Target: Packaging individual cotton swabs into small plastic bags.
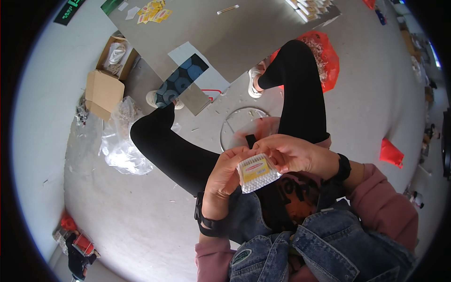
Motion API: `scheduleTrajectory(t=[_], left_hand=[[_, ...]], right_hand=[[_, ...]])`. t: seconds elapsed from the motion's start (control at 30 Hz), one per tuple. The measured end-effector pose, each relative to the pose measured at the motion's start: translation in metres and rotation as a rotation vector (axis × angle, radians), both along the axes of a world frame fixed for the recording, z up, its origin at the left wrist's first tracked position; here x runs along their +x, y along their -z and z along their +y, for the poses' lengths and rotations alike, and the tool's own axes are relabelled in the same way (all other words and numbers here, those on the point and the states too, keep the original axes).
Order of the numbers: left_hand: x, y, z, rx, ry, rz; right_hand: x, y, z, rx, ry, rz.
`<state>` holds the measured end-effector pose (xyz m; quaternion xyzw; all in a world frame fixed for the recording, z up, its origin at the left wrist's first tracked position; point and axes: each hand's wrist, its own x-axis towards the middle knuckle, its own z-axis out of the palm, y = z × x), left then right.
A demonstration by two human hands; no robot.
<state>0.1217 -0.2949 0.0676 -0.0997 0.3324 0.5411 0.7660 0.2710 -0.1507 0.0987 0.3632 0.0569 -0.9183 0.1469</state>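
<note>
A small pack of cotton swabs is held over my lap, its rows of white tips facing me. A yellow and white label lies on its upper face, under what looks like clear wrapping. My left hand is closed on the pack's left side. My right hand pinches its upper right corner, and the fingertips of both hands meet along the far edge. Some of the fingers are hidden behind the pack. Both wrists wear black straps.
Ahead stands a grey table with yellow labels, a loose cotton swab and a swab pile. A red bag lies beyond my right knee. An open cardboard box and clear plastic bag are at left.
</note>
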Motion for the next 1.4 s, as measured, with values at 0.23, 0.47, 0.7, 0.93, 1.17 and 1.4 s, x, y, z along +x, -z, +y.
scheduleTrajectory(t=[0.23, 0.47, 0.7, 0.93, 1.17, 1.4], left_hand=[[-0.002, 0.001, 0.001, 0.030, -0.018, -0.036], [-0.001, 0.006, 0.000, 0.027, -0.028, -0.050], [0.000, 0.008, -0.002, 0.054, -0.038, -0.048], [-0.003, 0.007, -0.002, 0.063, -0.007, 0.025], [-0.028, -0.034, 0.015, 0.342, -0.354, 0.655], [-0.051, -0.022, 0.046, 0.390, -0.493, 1.220]], right_hand=[[-0.003, -0.005, 0.000, -0.017, 0.034, -0.040], [-0.002, -0.005, 0.001, -0.009, 0.039, 0.031], [0.000, -0.005, -0.002, 0.046, 0.015, 0.010], [-0.003, -0.007, -0.004, 0.141, -0.012, 0.000], [-0.030, -0.034, 0.030, 1.062, -0.131, 0.202], [-0.072, -0.039, 0.041, 1.404, 0.051, 0.316]])
